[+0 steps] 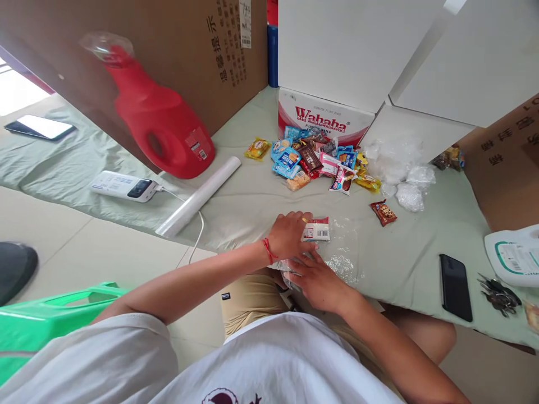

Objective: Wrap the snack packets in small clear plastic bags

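Your left hand [290, 234] rests, fingers unclenched, over one snack packet [320, 229]; your right hand [319, 285] — can't tell its hold. The snack pile [310, 157] lies loose, untouched.

Pale tiled floor [71, 247]; low green-draped surface [421, 241]; white panels [332, 45] behind; bright glare [19, 90] far left.

white T-shirt [273, 353], tan shorts [252, 300], red wrist cord [268, 250], gold-coloured ring [304, 220]

The left hand [288, 234] hides one end of the red-and-white plastic snack packet [320, 229]; the view's edge cuts off the green plastic object [54, 321], near left, and white plastic bottle [514, 257], right.
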{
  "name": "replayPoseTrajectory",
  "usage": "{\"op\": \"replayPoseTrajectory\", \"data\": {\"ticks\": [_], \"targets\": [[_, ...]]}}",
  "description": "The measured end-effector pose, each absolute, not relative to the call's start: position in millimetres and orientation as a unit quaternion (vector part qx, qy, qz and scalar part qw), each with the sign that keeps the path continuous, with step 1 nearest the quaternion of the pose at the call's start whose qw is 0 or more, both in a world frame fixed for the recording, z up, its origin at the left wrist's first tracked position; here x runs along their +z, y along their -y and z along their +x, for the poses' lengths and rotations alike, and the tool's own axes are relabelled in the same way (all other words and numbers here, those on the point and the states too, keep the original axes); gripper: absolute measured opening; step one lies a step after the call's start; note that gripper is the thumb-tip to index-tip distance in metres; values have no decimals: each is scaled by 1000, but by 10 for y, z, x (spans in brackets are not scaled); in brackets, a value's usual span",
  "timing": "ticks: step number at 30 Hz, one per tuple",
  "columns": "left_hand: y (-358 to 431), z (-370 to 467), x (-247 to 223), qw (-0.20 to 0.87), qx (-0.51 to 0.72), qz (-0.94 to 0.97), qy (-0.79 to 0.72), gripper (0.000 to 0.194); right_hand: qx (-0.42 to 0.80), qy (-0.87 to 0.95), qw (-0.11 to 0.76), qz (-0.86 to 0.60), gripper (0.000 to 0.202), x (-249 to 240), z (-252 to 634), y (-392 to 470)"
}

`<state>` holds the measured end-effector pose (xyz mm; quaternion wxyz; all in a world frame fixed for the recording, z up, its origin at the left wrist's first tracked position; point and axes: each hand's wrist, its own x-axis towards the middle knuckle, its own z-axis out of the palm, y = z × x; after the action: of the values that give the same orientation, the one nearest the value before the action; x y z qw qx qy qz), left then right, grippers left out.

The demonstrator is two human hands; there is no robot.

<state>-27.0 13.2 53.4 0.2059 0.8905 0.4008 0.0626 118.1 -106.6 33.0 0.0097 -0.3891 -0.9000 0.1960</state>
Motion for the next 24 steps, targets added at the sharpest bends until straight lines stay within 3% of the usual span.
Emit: {"op": "replayPoseTrajectory", "data": {"ticks": [5, 9, 12, 14, 19, 22, 24], "targets": [[36, -280, 312, 237, 205, 796, -517, 97, 234, 895, 25, -380, 47, 485, 1245, 1068], [30, -366, 138, 306, 268, 700, -587, 105, 291, 855, 129, -409, 54, 671, 1620, 958], [33, -408, 67, 306, 288, 682, -599, 101, 197, 790, 233, -531, 51, 663, 1893, 750], [43, -420, 31, 282, 306, 683, -600, 94, 116, 767, 252, -579, 51, 569, 1962, 585], [91, -420, -33, 238, 296, 690, -616, 60, 56, 781, 199, -590, 61, 295, 1790, 279], [148, -400, -20, 207, 300, 694, -621, 48, 50, 778, 174, -602, 39, 241, 1689, 191], [180, -374, 9, 170, 306, 708, -614, 55, 48, 773, 168, -609, 29, 245, 1681, 159]]}}
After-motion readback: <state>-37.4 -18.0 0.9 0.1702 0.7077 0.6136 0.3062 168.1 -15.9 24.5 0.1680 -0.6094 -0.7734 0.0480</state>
